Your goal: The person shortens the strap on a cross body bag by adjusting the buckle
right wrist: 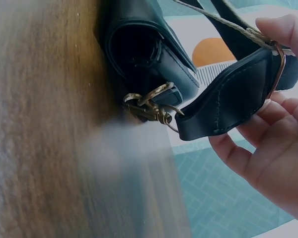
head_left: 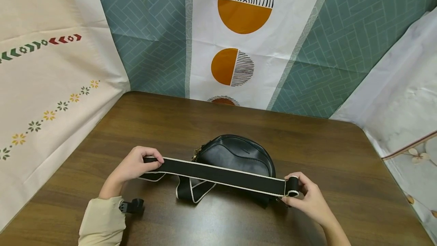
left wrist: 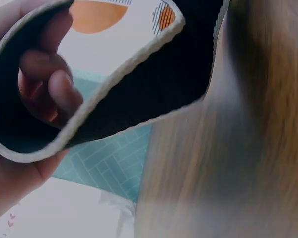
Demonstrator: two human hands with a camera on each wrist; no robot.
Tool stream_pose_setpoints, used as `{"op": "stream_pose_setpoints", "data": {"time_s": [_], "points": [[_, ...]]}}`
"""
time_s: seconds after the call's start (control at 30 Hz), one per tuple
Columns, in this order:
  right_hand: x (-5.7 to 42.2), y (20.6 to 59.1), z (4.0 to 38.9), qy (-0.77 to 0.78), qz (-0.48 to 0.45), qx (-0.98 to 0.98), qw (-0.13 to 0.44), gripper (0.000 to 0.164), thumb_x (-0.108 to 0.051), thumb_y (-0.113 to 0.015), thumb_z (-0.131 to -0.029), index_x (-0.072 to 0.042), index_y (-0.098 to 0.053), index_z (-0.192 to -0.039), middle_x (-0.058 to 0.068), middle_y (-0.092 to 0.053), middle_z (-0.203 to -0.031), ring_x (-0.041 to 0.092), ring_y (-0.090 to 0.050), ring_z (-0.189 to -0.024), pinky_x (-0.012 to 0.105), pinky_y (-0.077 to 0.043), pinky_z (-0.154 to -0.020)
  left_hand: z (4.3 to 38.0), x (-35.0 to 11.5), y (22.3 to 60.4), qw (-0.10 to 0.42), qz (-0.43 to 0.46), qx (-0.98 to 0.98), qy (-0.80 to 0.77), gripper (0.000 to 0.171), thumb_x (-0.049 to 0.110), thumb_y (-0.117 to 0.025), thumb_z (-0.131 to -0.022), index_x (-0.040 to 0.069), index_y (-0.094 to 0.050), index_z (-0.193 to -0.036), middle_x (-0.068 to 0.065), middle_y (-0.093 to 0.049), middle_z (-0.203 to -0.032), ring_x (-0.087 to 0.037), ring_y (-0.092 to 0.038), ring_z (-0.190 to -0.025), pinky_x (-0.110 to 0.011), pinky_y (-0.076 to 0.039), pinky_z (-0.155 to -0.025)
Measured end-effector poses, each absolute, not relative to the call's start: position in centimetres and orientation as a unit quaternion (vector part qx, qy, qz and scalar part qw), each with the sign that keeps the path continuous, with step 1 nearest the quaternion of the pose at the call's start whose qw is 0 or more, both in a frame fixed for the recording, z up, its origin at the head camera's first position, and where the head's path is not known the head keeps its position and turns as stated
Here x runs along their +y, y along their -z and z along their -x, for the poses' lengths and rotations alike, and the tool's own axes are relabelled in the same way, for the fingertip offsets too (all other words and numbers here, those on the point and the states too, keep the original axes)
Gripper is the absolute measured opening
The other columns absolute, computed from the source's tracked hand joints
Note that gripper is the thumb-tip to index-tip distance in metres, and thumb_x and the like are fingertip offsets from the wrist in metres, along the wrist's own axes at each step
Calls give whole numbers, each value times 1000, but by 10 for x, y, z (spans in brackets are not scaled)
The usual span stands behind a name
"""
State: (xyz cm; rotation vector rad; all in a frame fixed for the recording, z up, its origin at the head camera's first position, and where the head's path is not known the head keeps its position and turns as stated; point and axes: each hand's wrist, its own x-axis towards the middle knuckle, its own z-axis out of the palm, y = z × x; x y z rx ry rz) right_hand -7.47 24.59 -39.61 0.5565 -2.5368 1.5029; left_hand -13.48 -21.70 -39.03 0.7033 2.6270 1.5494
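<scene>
A black handbag (head_left: 235, 155) with a rounded top rests on the wooden table. In front of it a wide black strap (head_left: 222, 175) with white edging is stretched between both hands. My left hand (head_left: 141, 164) pinches the strap at its left part; in the left wrist view the strap (left wrist: 154, 74) loops around the fingers. My right hand (head_left: 305, 194) grips the strap's other end by the metal buckle (right wrist: 278, 69). The right wrist view shows a leather end tab (right wrist: 228, 99) joined by a gold clasp (right wrist: 149, 111) to the bag's side (right wrist: 149, 49).
A slack loop of strap (head_left: 192, 191) hangs in front of the bag onto the table (head_left: 164, 120). A small black device (head_left: 131, 206) is fixed at the left sleeve (head_left: 102, 219). Patterned cloth (head_left: 153, 41) hangs behind the table's far edge.
</scene>
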Motion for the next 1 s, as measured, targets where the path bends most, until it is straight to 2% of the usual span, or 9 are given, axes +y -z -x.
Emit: {"op": "stream_pose_setpoints", "data": {"time_s": [0.2, 0.4, 0.7, 0.9, 1.0], "points": [[250, 397, 73, -507, -173, -843, 52, 46, 10, -72, -61, -3, -53, -100, 1, -60, -77, 12, -55, -66, 28, -47, -55, 131, -228, 389, -13, -169, 847, -505, 11, -6, -62, -75, 5, -65, -73, 1, -61, -77, -7, -50, -68, -23, -42, -56], [252, 397, 73, -518, -172, -837, 39, 46, 11, -71, -61, -3, -52, -100, 2, -62, -79, 13, -56, -68, 29, -48, -53, 130, -236, 392, -12, -153, 848, -507, 8, -4, -62, -76, 3, -64, -75, 2, -60, -77, -7, -49, -64, -23, -41, -53], [260, 398, 68, -494, -174, -849, 61, 47, 13, -71, -58, -4, -52, -97, 0, -62, -78, 12, -57, -71, 25, -45, -62, 128, -240, 391, -24, -142, 876, -460, 11, -3, -64, -74, 8, -64, -72, 1, -61, -77, -6, -50, -69, -23, -41, -60], [268, 399, 65, -478, -185, -856, 71, 50, 15, -70, -57, -5, -51, -99, -1, -61, -82, 12, -56, -73, 22, -41, -68, 129, -237, 387, -9, -168, 867, -468, 10, 0, -64, -76, 9, -64, -74, 4, -61, -79, -7, -52, -78, -22, -41, -67], [275, 399, 63, -483, -205, -848, 74, 50, 17, -68, -59, -3, -50, -101, 0, -61, -85, 12, -55, -74, 22, -41, -67, 129, -237, 389, 16, -190, 849, -493, 8, 0, -65, -77, 7, -62, -79, 4, -60, -76, -6, -52, -72, -23, -42, -62]]}}
